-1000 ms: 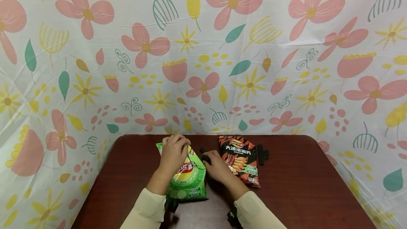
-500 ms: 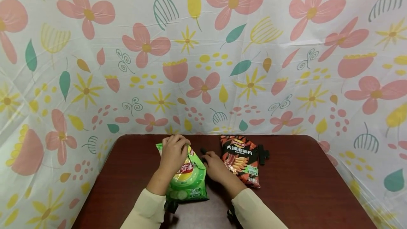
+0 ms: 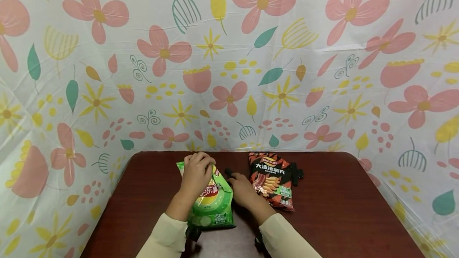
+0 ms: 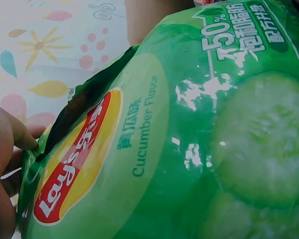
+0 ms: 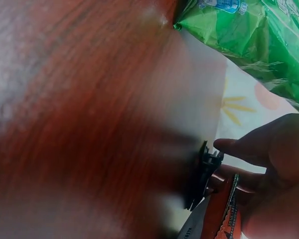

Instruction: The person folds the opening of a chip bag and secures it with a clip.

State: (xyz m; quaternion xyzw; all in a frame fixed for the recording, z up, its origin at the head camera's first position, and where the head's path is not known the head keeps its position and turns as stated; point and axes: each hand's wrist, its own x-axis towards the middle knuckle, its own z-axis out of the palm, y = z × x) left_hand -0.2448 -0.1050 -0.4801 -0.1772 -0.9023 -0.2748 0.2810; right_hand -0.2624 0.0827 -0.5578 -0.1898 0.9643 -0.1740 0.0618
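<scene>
My left hand pinches the top edge of a green bag of cucumber-flavor potato chips. In the left wrist view, thumb and fingers grip one corner, and a dark gap runs along the bag's top edge. Just right of that bag, my right hand has its thumb and fingers at a black bag clip, which they appear to pinch. The head view shows only the far end of this clip past the fingertips; the hand hides the rest.
A red and black bag of chips lies right of my right hand. Another black clip is beside its right edge. The dark red wooden table ends at a flowered cloth behind.
My right hand and forearm have shifted slightly left, its fingers closing round the black clip. The red and black bag has moved a little to the right. My left hand stays put.
</scene>
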